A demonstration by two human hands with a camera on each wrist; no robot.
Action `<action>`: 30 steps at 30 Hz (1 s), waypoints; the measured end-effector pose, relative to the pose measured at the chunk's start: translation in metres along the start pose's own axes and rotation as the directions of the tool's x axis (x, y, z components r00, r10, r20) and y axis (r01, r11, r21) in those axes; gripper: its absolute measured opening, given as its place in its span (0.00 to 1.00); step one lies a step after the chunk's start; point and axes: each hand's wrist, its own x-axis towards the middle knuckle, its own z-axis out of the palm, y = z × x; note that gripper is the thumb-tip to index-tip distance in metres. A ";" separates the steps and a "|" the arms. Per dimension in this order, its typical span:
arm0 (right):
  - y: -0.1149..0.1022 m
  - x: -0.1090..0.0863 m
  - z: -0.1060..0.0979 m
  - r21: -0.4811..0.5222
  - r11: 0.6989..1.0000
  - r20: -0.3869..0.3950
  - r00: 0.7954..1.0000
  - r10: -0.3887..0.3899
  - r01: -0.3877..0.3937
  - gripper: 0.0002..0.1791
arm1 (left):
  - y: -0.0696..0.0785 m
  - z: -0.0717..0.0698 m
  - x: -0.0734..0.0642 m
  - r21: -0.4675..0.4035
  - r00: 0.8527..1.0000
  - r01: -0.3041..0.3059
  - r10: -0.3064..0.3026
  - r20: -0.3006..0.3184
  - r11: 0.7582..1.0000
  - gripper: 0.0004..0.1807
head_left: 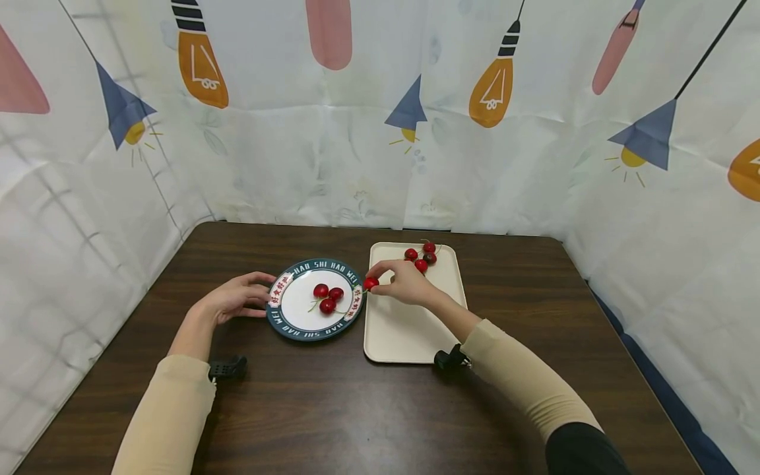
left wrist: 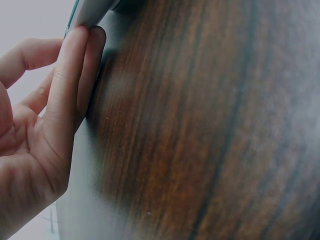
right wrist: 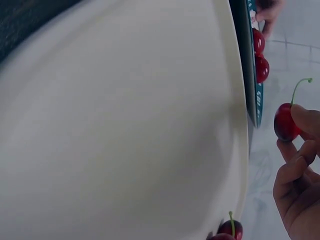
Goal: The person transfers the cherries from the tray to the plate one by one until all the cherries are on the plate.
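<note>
In the head view my right hand [head_left: 405,284] pinches a red cherry [head_left: 371,283] between thumb and fingertips, over the gap between plate and tray. The right wrist view shows this cherry [right wrist: 286,123] with its green stem pointing up. My left hand [head_left: 240,298] touches the left rim of a round plate [head_left: 297,321], its fingers spread and relaxed. The plate is white with a dark teal lettered rim. Three cherries [head_left: 327,305] lie on it. In the left wrist view the left fingertips [left wrist: 75,37] meet the plate's edge.
A cream rectangular tray [head_left: 394,340] stands right of the plate, with several cherries [head_left: 421,265] near its far end. Both rest on a dark wooden table [head_left: 309,409]. A patterned white cloth [head_left: 356,165] hangs behind and at the sides.
</note>
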 end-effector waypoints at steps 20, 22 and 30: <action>-0.016 0.007 0.023 -0.026 0.998 0.064 0.996 -0.055 0.057 0.15 | -0.001 -0.001 0.002 -0.005 1.000 0.006 -0.006 0.001 1.000 0.36; -0.018 0.009 0.025 -0.022 0.998 0.074 0.996 -0.058 0.060 0.15 | -0.002 -0.001 0.002 -0.003 1.000 0.005 -0.005 0.001 1.000 0.36; -0.023 0.010 0.029 -0.002 0.998 0.111 0.991 -0.068 0.069 0.19 | -0.001 0.000 0.002 0.004 1.000 0.002 -0.002 0.000 1.000 0.36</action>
